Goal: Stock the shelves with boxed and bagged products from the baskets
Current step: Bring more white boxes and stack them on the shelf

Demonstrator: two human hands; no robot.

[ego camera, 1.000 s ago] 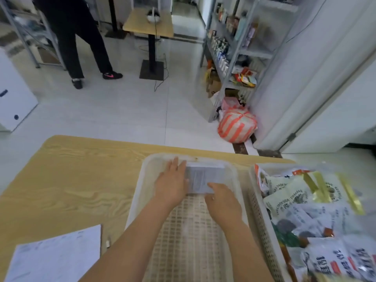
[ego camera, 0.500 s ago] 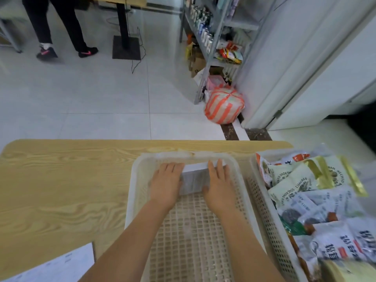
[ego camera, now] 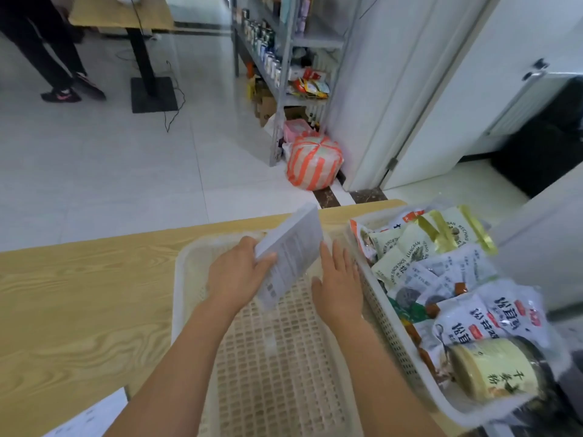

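1. Box (ego camera: 291, 257): flat, pale grey, small print, tilted up at frame centre, over mesh basket (ego camera: 181, 294).
2. Left hand (ego camera: 235, 274) grips its lower-left edge; right hand (ego camera: 339, 280) flat, fingers straight, just beside it.
3. Print blurred, unreadable; far face hidden.

The room is bright, lit evenly by cool, diffuse light, and the shadows are faint and soft. The pale floor (ego camera: 126, 171) carries a mild sheen toward the top of the view. The dark opening (ego camera: 542, 146) at the right is almost black, with no detail. The box (ego camera: 290, 253) is smeared by motion and its print is unreadable. The basket (ego camera: 181, 279) rim looks hazy. The shelves (ego camera: 284, 58) are soft. Wide-angle distortion curves the table (ego camera: 79, 294) edge and the door (ego camera: 457, 89).
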